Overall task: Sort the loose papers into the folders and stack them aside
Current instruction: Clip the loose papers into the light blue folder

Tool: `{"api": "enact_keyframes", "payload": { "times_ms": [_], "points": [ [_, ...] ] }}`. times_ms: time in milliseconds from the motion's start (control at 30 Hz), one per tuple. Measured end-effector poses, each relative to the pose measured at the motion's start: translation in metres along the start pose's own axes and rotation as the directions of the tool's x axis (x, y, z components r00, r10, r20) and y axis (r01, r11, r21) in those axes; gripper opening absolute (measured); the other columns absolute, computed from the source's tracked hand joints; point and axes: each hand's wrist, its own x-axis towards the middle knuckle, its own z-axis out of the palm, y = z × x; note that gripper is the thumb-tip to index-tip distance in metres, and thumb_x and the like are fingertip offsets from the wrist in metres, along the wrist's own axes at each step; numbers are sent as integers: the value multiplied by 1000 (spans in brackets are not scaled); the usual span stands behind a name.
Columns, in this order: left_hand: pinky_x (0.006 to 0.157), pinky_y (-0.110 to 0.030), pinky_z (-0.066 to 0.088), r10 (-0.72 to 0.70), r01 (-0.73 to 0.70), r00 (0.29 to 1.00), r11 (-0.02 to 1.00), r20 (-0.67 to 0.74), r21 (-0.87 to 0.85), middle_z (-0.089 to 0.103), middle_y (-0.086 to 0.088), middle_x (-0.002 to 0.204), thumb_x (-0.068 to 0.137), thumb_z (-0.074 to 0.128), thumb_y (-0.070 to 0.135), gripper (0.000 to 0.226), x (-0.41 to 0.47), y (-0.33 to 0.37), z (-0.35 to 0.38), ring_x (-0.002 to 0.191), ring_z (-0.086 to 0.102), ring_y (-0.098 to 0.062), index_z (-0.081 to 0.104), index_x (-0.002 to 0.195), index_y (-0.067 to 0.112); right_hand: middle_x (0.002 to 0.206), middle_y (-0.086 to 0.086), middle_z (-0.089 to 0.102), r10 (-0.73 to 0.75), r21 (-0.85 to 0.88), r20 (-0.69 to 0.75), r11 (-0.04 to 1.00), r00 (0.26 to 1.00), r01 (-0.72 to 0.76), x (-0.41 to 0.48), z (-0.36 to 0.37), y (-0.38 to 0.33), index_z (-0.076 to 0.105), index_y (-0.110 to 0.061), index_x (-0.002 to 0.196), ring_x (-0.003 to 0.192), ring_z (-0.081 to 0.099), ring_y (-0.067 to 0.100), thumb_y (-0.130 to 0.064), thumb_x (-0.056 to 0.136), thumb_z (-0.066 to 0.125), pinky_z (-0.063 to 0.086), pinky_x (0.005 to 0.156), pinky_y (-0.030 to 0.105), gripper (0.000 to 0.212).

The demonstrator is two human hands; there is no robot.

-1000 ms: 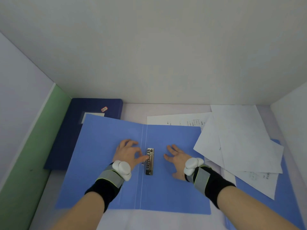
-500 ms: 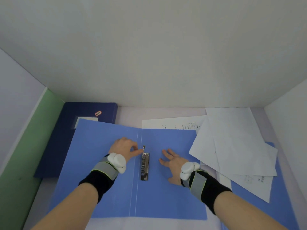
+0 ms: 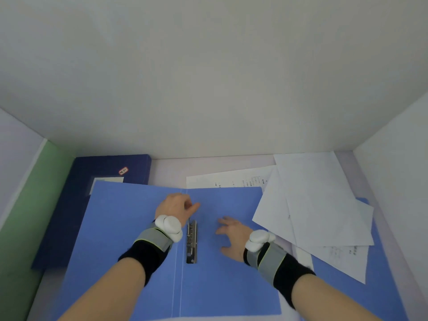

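Open light-blue folder [image 3: 129, 239] lies flat on the bench [image 3: 166, 170], mid-width, reaching to the near edge, spine running near to far. Metal clip [image 3: 192, 242] is fixed just right of the spine. Left hand [image 3: 177, 208] sits over the spine at the clip's far end, fingers [image 3: 185, 201] curled in and one tip pointing right; cannot tell whether it pinches any part of the clip. Right hand [image 3: 232, 237] rests palm down on the folder's right leaf, beside the clip, fingers spread and straight, holding nothing. Both wrists carry black-and-grey bands with a white device [image 3: 169, 227]. Loose papers [image 3: 312, 205] lie fanned toward the far right corner, their left corner overlapping the open folder's right edge; one printed sheet [image 3: 231, 179] shows from under the folder's far edge. A second light-blue folder [image 3: 379, 286] lies under the papers along the right edge. A dark-blue folder [image 3: 76, 205] sits at the far left corner, partly under the open folder's left leaf, with a red-edged sticker [image 3: 123, 170] on its cover. Green panel [image 3: 23, 216] borders the left edge.
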Motion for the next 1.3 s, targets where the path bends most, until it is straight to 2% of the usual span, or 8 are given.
{"api": "enact_keyframes", "payload": {
  "times_ms": [133,267,533,633,800,1033,1167,1300],
  "points": [
    [63,-27,41,38,-36,999,993,20,-115,59,2,78,89,51,37,26,6,43,2,76,57,-23,58,76,16,140,0,50,107,302,-187,952,976,-47,-4,-12,4,60,-17,121,130,46,19,-28,82,60,39,106,31,40],
    [70,-30,49,118,-90,987,970,113,-228,64,2,90,89,50,32,20,9,82,17,81,61,-19,62,93,16,118,2,63,166,334,-263,940,950,-72,-20,-30,28,64,-16,109,110,58,22,-29,82,60,42,84,25,31],
    [77,-32,51,114,-40,944,971,311,-234,61,-5,119,92,51,34,45,6,153,60,99,62,-25,37,131,18,141,1,39,394,141,-477,917,786,-374,-69,-68,109,41,-20,134,129,33,23,-59,75,58,39,99,34,72],
    [81,-34,48,75,-11,939,982,334,-189,57,-10,127,91,52,33,59,5,166,72,107,60,-29,24,140,16,156,6,15,556,153,-409,823,723,-546,-82,-64,136,22,-18,145,143,12,29,-69,69,56,31,107,41,97],
    [81,-36,47,3,53,941,986,338,-157,58,-14,124,92,52,31,62,5,175,83,105,61,-32,20,142,15,160,10,-2,589,110,-259,805,765,-583,-88,-47,164,5,-17,150,147,-1,32,-68,68,59,21,114,47,110],
    [82,-42,57,-82,197,941,922,328,-333,66,-8,99,87,59,22,44,7,169,90,89,66,-30,46,128,11,157,8,13,547,146,-273,837,792,-528,-89,-42,173,27,-16,142,144,14,30,-52,79,58,32,107,43,79],
    [74,-40,59,-84,202,944,912,320,-358,62,-5,93,89,56,17,26,1,168,93,77,63,-27,56,113,8,136,4,46,475,143,-369,878,799,-456,-94,-50,182,46,-17,127,125,42,26,-33,88,50,44,92,36,43],
    [73,-41,60,-104,246,936,878,338,-410,64,-13,101,88,56,13,19,-2,163,91,85,64,-31,55,107,8,115,6,64,470,300,-409,879,783,-371,-104,-73,182,54,-17,118,103,60,29,-29,90,48,49,81,34,32]
  ]
}}
